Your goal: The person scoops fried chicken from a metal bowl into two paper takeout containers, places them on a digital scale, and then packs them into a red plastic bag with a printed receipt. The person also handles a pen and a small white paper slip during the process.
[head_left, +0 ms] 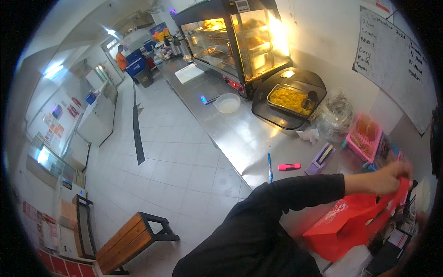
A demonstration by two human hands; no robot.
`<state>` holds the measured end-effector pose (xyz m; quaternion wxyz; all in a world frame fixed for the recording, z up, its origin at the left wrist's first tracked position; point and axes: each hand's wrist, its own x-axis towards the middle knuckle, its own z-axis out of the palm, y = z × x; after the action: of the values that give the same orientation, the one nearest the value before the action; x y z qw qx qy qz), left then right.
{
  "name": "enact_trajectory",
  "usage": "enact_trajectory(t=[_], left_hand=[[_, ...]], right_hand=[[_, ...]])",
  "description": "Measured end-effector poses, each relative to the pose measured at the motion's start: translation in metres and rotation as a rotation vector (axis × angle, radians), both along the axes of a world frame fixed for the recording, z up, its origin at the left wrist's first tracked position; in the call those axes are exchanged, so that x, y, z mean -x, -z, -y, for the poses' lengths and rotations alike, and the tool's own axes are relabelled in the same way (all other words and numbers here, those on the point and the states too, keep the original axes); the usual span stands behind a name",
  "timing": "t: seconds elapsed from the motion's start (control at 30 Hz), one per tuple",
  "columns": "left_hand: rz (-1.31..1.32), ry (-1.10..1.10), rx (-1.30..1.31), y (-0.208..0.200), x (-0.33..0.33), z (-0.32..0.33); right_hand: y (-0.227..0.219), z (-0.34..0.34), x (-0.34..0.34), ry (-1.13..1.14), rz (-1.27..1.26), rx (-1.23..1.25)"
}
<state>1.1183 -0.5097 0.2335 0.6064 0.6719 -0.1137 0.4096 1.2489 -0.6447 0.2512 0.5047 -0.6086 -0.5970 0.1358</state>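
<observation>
My left hand [390,177], in a black sleeve, reaches across to the right. Its fingers are closed on the upper edge or handle of a red carrier bag [337,226]. The bag lies slanted on the counter and looks soft, with a pale print on its side. At the far right rim, a blurred patch that seems to be my right hand [419,226] shows beside the bag; its fingers cannot be made out. Just beyond my left hand stands a pink plastic basket [364,136] with brownish items in it.
On the steel counter [240,134] lie a blue pen [270,167], a pink highlighter [289,166] and a purple tape dispenser [320,158]. Behind them are a tray of yellow food [290,99], a plastic tub [227,103] and a lit food warmer [230,46]. A wooden bench [129,240] stands left.
</observation>
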Motion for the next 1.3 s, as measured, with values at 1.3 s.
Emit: enact_trajectory(t=[1.3], left_hand=[[-0.446,-0.457,-0.090,0.122,0.001,0.098]], right_hand=[[0.156,-0.008,-0.066,-0.249,-0.349,0.132]])
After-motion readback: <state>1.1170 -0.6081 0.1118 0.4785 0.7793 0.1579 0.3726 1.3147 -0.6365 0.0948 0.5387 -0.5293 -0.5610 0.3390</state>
